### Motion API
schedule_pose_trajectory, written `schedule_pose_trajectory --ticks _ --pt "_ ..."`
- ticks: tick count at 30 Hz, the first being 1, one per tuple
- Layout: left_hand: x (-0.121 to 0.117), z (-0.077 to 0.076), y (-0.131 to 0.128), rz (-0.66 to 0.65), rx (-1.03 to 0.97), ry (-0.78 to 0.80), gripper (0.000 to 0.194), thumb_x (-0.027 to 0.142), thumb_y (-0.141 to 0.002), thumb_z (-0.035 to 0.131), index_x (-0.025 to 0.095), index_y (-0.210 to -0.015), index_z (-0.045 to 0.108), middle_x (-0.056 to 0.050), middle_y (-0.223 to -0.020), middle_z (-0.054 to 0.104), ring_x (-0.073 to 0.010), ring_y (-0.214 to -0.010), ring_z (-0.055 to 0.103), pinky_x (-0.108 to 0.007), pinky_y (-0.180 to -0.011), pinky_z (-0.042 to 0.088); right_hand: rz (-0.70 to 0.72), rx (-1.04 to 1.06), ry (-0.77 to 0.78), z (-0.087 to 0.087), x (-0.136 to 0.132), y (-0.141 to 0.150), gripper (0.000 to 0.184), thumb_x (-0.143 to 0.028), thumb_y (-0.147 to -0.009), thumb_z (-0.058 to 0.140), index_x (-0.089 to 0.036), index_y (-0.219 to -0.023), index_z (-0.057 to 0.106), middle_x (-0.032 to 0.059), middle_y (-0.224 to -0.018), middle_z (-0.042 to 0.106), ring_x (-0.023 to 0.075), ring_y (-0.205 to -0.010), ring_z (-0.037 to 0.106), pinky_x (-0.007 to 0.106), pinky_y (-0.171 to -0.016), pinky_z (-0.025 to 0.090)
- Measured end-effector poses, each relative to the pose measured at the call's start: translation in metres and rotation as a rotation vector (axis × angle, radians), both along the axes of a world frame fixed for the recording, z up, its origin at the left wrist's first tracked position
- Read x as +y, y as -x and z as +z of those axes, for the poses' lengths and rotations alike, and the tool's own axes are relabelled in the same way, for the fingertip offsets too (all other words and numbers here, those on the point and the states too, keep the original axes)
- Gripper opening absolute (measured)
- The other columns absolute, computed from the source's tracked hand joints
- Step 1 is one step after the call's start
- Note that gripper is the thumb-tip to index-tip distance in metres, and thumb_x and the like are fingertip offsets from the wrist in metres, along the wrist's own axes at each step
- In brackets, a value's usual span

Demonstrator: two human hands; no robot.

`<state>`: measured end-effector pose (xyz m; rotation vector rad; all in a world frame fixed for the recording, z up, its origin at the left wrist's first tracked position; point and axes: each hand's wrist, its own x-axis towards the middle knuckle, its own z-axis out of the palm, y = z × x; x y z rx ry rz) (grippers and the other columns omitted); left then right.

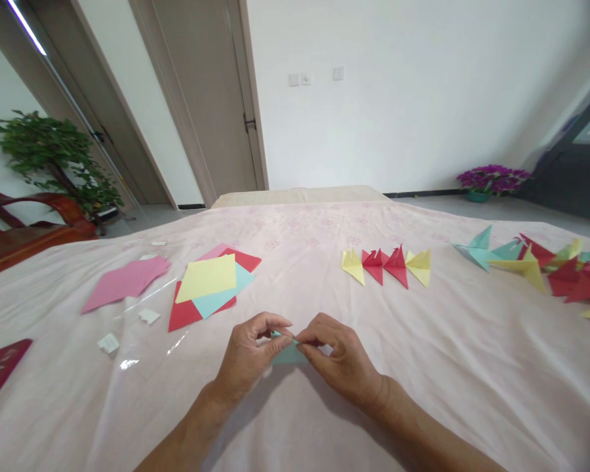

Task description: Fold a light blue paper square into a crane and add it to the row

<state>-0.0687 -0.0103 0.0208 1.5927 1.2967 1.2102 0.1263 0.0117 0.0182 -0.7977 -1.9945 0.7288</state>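
Observation:
Both of my hands meet near the front middle of the table over a small folded piece of light blue paper (286,354). My left hand (248,357) pinches its left side with curled fingers. My right hand (335,357) pinches the top edge of the same piece with thumb and forefinger. Most of the paper is hidden under my fingers. A stack of flat square sheets (210,286), yellow on top of light blue, red and pink, lies to the upper left of my hands.
A row of folded yellow and red paper shapes (387,265) lies beyond my hands. More folded shapes (545,265) in teal, yellow and red are piled at the right. Pink sheets (126,280), clear wrapping (145,328) and paper scraps lie at the left on the pink tablecloth (472,367).

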Motion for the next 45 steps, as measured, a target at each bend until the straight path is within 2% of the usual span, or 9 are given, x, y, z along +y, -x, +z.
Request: schedule_pose_trajectory --ticks 7,14,19,22,25,27,34,41,45 --pt "-0.001 0.005 -0.005 0.061 0.009 -0.014 0.015 0.03 -0.077 0.074 0.017 -0.081 0.068 0.001 -0.073 0.067 -0.0123 -0.067 0.059 -0.022 -0.062 0.045 -0.041 -0.023 0.026 0.001 -0.002 0.004 0.01 -0.014 -0.085 0.065 -0.019 -0.077 0.069 0.0002 -0.071 0.062 0.0124 -0.068 0.058 0.024 -0.062 0.042" --pt "0.003 0.009 -0.005 0.13 -0.141 0.082 0.021 0.034 -0.074 0.076 0.016 -0.077 0.065 0.002 -0.065 0.064 -0.0104 -0.059 0.056 -0.02 -0.057 0.043 -0.085 -0.085 0.038 -0.001 0.0 0.001 0.009 -0.015 -0.084 0.064 -0.02 -0.078 0.068 -0.0012 -0.071 0.061 0.0114 -0.065 0.056 0.023 -0.06 0.04" --pt "0.004 0.008 -0.006 0.27 -0.351 0.025 0.035 0.038 -0.08 0.07 0.021 -0.109 0.059 -0.004 -0.099 0.071 -0.0164 -0.091 0.065 -0.025 -0.076 0.05 -0.236 0.006 0.04 -0.004 0.002 0.001 0.014 -0.017 -0.083 0.063 -0.02 -0.07 0.067 -0.001 -0.066 0.06 0.0118 -0.059 0.054 0.024 -0.057 0.039" --pt "-0.001 0.001 -0.013 0.406 -0.372 0.043 0.03 0.042 -0.083 0.066 0.021 -0.102 0.058 -0.003 -0.097 0.068 -0.0144 -0.088 0.064 -0.022 -0.071 0.049 -0.348 0.128 0.15 -0.007 0.005 0.002 0.014 -0.025 -0.084 0.064 -0.019 -0.071 0.067 0.0 -0.066 0.062 0.0127 -0.058 0.054 0.024 -0.054 0.04" --pt "-0.009 -0.006 -0.025 0.315 -0.378 0.24 0.031 0.042 -0.081 0.068 0.018 -0.097 0.058 -0.001 -0.075 0.064 -0.0148 -0.071 0.062 -0.022 -0.056 0.047 -0.389 0.204 0.247 -0.01 0.007 0.003 0.016 -0.032 -0.084 0.065 -0.019 -0.075 0.066 0.0001 -0.066 0.063 0.0135 -0.058 0.056 0.024 -0.054 0.043" --pt "-0.013 -0.009 -0.035 0.217 -0.426 0.289 0.031 0.04 -0.08 0.07 0.016 -0.098 0.061 -0.005 -0.084 0.067 -0.0164 -0.077 0.064 -0.023 -0.06 0.05 -0.409 0.214 0.228 -0.009 0.008 0.003 0.017 -0.032 -0.084 0.065 -0.019 -0.074 0.065 -0.0002 -0.066 0.063 0.0134 -0.057 0.056 0.024 -0.053 0.043" --pt "-0.015 -0.011 -0.048 0.131 -0.563 0.338 0.036 0.04 -0.077 0.074 0.016 -0.103 0.068 -0.01 -0.102 0.069 -0.0212 -0.091 0.066 -0.026 -0.066 0.053 -0.377 0.184 -0.003 -0.004 0.0 0.004 0.01 -0.02 -0.084 0.064 -0.019 -0.074 0.064 -0.0005 -0.069 0.062 0.0119 -0.059 0.056 0.023 -0.054 0.045" --pt "-0.009 -0.016 -0.043 0.1 -0.767 0.311 0.025 0.036 -0.078 0.075 0.014 -0.085 0.066 -0.001 -0.072 0.063 -0.0064 -0.056 0.049 -0.018 -0.053 0.041 -0.1 0.179 -0.121 -0.003 -0.013 0.011 0.01 -0.017 -0.086 0.065 -0.021 -0.095 0.065 0.001 -0.077 0.063 0.0142 -0.07 0.059 0.025 -0.062 0.048" --pt "-0.008 -0.014 -0.043 0.029 -0.861 0.339 0.031 0.033 -0.078 0.076 0.017 -0.101 0.063 0.004 -0.068 0.055 -0.0044 -0.052 0.045 -0.014 -0.047 0.035 -0.062 0.176 -0.126 -0.004 -0.014 0.014 0.017 -0.013 -0.092 0.055 -0.023 -0.103 0.064 0.0018 -0.083 0.064 0.0129 -0.072 0.06 0.024 -0.066 0.049"
